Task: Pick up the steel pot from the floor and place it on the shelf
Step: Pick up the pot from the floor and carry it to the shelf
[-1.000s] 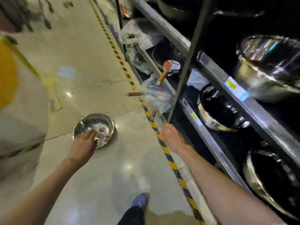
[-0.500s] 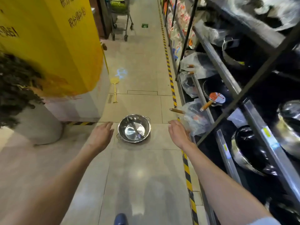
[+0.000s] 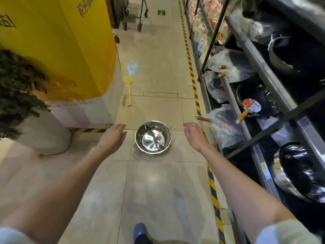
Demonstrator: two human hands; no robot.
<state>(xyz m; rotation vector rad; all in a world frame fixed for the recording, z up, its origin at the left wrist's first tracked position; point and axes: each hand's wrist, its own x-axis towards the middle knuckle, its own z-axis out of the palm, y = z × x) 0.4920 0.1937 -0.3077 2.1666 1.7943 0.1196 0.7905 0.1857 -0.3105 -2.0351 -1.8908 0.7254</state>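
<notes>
A shiny steel pot [image 3: 152,136] with two small side handles and an S-shaped divider sits upright on the tiled floor in the middle of the aisle. My left hand [image 3: 112,138] hovers just left of it, fingers apart, holding nothing. My right hand [image 3: 195,135] hovers to its right, fingers loosely curled and empty. Neither hand touches the pot. The metal shelf [image 3: 258,152] runs along the right side with pans on its tiers.
Bagged pans with wooden handles [image 3: 223,127] stick out from the lower shelf into the aisle. A yellow pillar [image 3: 58,44] and a white planter [image 3: 44,134] stand at left. A yellow fly swatter [image 3: 128,88] lies on the floor. Black-yellow tape [image 3: 212,184] edges the shelf. A cart [image 3: 135,13] stands far ahead.
The view swung from the shelf toward the aisle. My left hand, earlier over the pot's rim, now hovers apart at its left; both hands flank the pot.
</notes>
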